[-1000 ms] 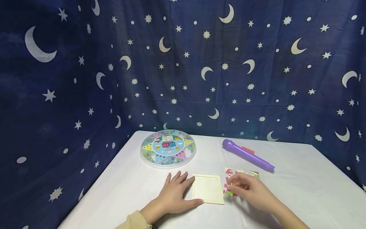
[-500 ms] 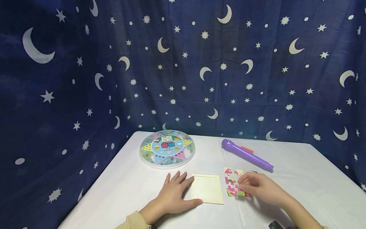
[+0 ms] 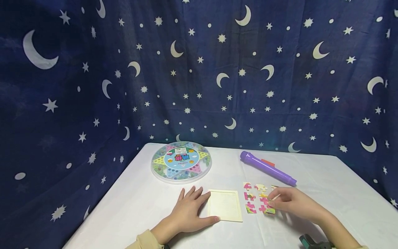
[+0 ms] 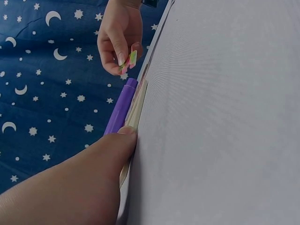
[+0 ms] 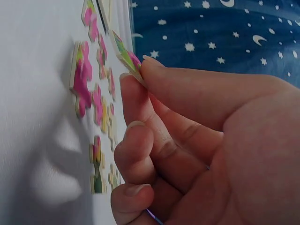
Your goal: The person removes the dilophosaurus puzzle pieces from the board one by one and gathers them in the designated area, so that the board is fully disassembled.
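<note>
My right hand (image 3: 293, 204) pinches a small pink and green jigsaw piece (image 5: 125, 55) between thumb and forefinger, raised above the table. In the left wrist view the same jigsaw piece (image 4: 133, 58) shows at the fingertips. Below and beside that hand lie several loose jigsaw pieces (image 3: 250, 208), pink, green and cream, in loose rows; the hand covers some of them. My left hand (image 3: 189, 214) lies flat with fingers spread. Its thumb and forefinger touch the left side of a square cream puzzle tray (image 3: 240, 207), whose recess is bare.
A round Chinese checkers set (image 3: 181, 160) with marbles under a clear cover sits at the back left. Behind the jigsaw pieces lies a purple microphone-shaped tube (image 3: 268, 168), with a flat orange-red thing (image 3: 268, 162) beside it. A dark starry curtain (image 3: 199, 69) stands behind the white table.
My right hand has moved rightward over the jigsaw pieces, uncovering the left ones. My left hand and the puzzle tray stay put.
</note>
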A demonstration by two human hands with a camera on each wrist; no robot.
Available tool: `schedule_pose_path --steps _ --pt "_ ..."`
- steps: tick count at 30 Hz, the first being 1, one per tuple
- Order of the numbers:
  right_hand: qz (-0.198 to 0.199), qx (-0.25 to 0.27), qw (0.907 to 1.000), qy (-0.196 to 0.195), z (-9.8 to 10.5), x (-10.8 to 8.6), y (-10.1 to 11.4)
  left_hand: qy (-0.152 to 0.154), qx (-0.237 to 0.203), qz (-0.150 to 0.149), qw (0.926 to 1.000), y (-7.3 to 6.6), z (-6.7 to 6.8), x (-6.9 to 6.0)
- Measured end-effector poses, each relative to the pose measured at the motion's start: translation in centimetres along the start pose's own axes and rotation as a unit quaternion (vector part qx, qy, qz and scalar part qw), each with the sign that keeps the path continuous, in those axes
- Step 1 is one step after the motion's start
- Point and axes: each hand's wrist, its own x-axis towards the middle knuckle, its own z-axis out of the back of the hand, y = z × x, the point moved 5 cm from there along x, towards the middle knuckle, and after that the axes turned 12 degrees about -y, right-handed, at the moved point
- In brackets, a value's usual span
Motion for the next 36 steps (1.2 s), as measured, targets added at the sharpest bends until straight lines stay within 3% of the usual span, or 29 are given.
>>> schedule_pose_path --steps 17,27,36 --pt "-0.049 -0.003 0.9988 0.007 2.0 -0.2 -3.5 0.008 -0.003 -0.001 1.0 0.0 0.0 0.1" --pt "-0.072 -0.03 0.9968 0.019 2.4 -0.7 -4.3 0.008 -0.003 -0.002 1.0 0.1 -0.2 0.2" --pt "-0.097 -0.064 0.9933 0.001 2.4 -0.8 -4.7 0.008 0.002 -0.003 1.0 0.1 -0.1 0.1"
